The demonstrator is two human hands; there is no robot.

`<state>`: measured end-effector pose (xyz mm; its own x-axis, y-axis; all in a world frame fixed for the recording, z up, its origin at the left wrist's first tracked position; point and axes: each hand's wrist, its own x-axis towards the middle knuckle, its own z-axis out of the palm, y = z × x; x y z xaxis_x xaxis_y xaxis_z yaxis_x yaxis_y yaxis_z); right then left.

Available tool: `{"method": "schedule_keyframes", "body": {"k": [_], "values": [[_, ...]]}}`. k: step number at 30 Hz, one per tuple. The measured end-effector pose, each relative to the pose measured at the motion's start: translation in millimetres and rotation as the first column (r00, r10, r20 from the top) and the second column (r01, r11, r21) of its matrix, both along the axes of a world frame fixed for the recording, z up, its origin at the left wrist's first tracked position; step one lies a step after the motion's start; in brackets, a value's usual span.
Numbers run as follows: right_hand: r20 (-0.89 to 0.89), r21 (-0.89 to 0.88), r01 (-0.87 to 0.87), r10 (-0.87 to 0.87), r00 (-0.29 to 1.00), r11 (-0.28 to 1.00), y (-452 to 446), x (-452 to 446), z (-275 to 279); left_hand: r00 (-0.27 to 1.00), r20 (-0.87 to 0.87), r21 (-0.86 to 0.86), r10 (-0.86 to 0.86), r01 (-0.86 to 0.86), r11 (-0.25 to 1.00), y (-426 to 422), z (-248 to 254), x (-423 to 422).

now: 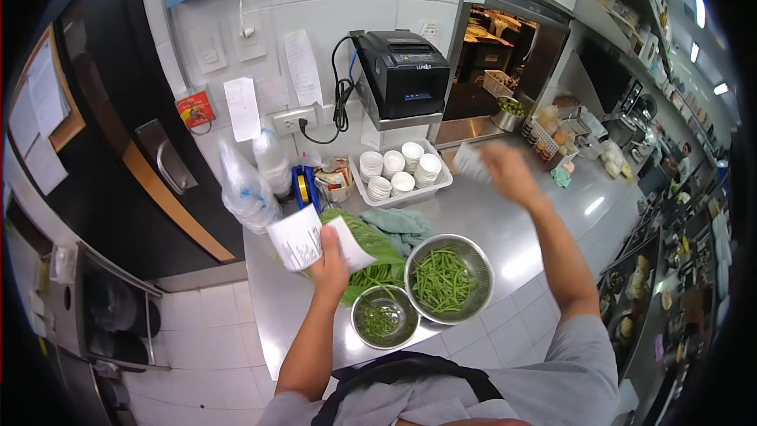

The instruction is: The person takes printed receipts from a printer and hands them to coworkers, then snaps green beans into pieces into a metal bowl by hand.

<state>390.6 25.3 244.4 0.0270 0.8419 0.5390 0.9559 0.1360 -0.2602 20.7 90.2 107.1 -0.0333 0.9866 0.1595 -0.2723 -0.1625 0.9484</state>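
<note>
My left hand (330,266) is closed on printed paper slips (296,238), thumb on top, above a large green leaf (367,241). Farther right, my right hand (509,173) is smeared by motion, with another paper slip (471,164) at its fingertips. Below and between my hands stands a metal colander (487,284) of cut green beans (443,280). Beside it, a smaller steel bowl (406,338) holds finely chopped green pieces (378,320). A grey-green cloth (394,227) lies behind the colander.
A white tray (444,184) with several stacks of small cups stands at the back, below a black receipt printer (406,75). Plastic-wrapped cups (248,185) and a blue tape dispenser (304,187) are at left. The steel counter (516,244) runs right past a serving hatch (501,43).
</note>
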Motion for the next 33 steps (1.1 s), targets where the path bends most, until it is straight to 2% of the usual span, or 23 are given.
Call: {"method": "schedule_keyframes", "body": {"k": [2,4,6,8,10,12,13,15,16,18,20,21,24,25,26,28,29,30,31,32,33], "values": [[-0.004,0.101,0.003,-0.003,1.0,0.995,26.8,41.1,40.3,0.993,-0.088,-0.109,-0.084,0.075,0.991,-26.3,-22.9,-9.2],[0.028,0.245,0.076,-0.086,0.996,0.967,56.2,85.6,74.1,0.993,-0.009,-0.129,-0.121,0.118,0.985,-60.7,-37.7,-7.9],[0.066,0.29,0.095,-0.119,0.991,0.952,90.8,141.8,106.9,0.954,-0.287,-0.198,-0.084,0.026,0.98,-90.8,-48.2,-6.9],[0.028,0.347,0.143,-0.163,0.986,0.927,129.0,193.7,134.2,0.904,-0.422,-0.042,-0.074,0.062,0.997,-117.6,-54.0,2.7],[-0.119,0.497,0.095,-0.041,0.992,0.862,177.2,245.2,154.7,0.904,-0.4,-0.244,-0.154,0.057,0.968,-133.7,-53.4,19.6],[-0.275,0.605,0.078,0.116,0.954,0.792,224.4,293.2,172.4,0.931,-0.361,-0.246,-0.054,-0.039,0.968,-141.8,-68.2,43.8],[-0.405,0.62,0.107,0.2,0.892,0.778,241.7,312.8,174.6,0.966,-0.255,-0.315,-0.042,-0.042,0.948,-150.1,-61.3,57.5],[-0.616,0.619,0.161,0.349,0.706,0.768,295.7,362.9,182.6,0.965,-0.232,-0.309,0.123,-0.193,0.931,-159.1,-80.4,78.7],[-0.626,0.587,0.225,0.26,0.735,0.778,303.8,370.6,182.8,0.954,-0.21,-0.3,0.214,-0.271,0.915,-162.7,-89.3,86.4],[-0.664,0.428,0.337,0.039,0.746,0.839,346.0,412.5,175.9,0.922,-0.332,-0.284,0.199,-0.299,0.911,-175.7,-80.7,96.2],[-0.771,0.457,0.324,0.186,0.609,0.828,362.2,419.1,169.9,0.885,-0.427,-0.241,0.187,-0.311,0.919,-187.1,-56.6,107.9],[-0.748,0.466,0.349,0.151,0.647,0.813,358.4,412.1,172.6,0.875,-0.435,-0.279,0.213,-0.356,0.892,-193.3,-50.1,111.4],[-0.756,0.471,0.43,0.101,0.647,0.77,366.7,413.4,189.3,0.852,-0.43,-0.214,0.3,-0.418,0.883,-203.9,-36.4,120.1],[-0.755,0.476,0.453,0.085,0.651,0.754,369.4,411.1,198.8,0.859,-0.434,-0.237,0.273,-0.401,0.885,-208.0,-37.2,114.9],[-0.703,0.487,0.446,0.035,0.71,0.751,370.3,409.8,205.3,0.865,-0.404,-0.198,0.299,-0.402,0.894,-211.8,-37.6,118.8],[-0.58,0.505,0.435,-0.08,0.811,0.746,364.6,408.0,212.0,0.878,-0.343,-0.127,0.333,-0.394,0.91,-211.2,-13.5,138.7],[-0.513,0.542,0.457,-0.154,0.845,0.705,359.0,406.6,208.5,0.887,-0.327,-0.159,0.327,-0.392,0.906,-211.9,-0.6,148.6],[-0.427,0.667,0.443,-0.18,0.886,0.599,344.4,389.8,197.7,0.877,-0.35,-0.143,0.329,-0.397,0.907,-213.0,1.1,153.3],[-0.194,0.839,0.265,-0.195,0.961,0.474,325.9,374.3,181.1,0.867,-0.374,-0.129,0.329,-0.4,0.908,-212.9,-2.6,155.1],[-0.063,0.842,0.092,-0.073,0.995,0.531,286.2,339.2,161.2,0.86,-0.389,-0.112,0.33,-0.399,0.91,-211.8,-5.9,157.3],[-0.206,0.607,-0.017,0.178,0.962,0.794,224.8,288.3,138.3,0.88,-0.367,-0.142,0.3,-0.372,0.917,-210.6,-7.6,159.5]]}}
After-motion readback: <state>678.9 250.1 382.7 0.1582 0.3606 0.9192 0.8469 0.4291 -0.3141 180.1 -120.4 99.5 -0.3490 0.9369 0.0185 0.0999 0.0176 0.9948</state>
